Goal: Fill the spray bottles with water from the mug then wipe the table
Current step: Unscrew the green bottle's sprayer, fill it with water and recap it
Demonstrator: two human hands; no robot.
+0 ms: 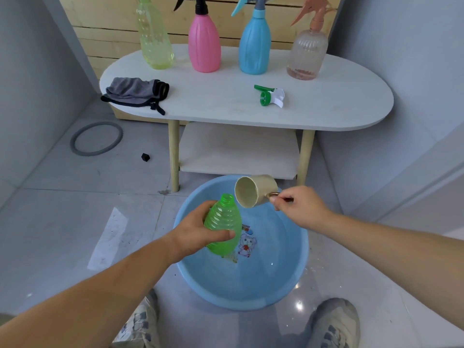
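Green bottle (pixel 222 224) is in our left hand (pixel 198 234). We are wrapping our fingers and thumb round its fat part. It is leaning a little, and its open neck, with no top on it, is pointing up. We are holding it over the blue tub (pixel 298 257), which is sitting on the floor by our shoes (pixel 334 325). The tub is holding water, and a little cartoon picture is showing at its bottom.

We are pinching the handle of the mug (pixel 254 190) with our right hand (pixel 298 205). The mug is lying tipped on its side in the air. Its open mouth is facing the neck of the bottle and sitting just beside it. We cannot tell if any water is coming out.

Behind the tub the white table (pixel 326 106) is standing. Four more bottles are standing in a row at its back: a yellow bottle (pixel 154 43), a pink bottle (pixel 204 46), a blue bottle (pixel 254 46) and a clear bottle (pixel 306 56) with a peach sprayer. A green and white spray top (pixel 270 95) is lying on the table in front of the blue one. A grey cloth (pixel 133 91) is lying bunched up at the left end of the table.

On the floor to the left a grey ring (pixel 75 144) is lying, and a small black thing (pixel 145 157) is lying near it.
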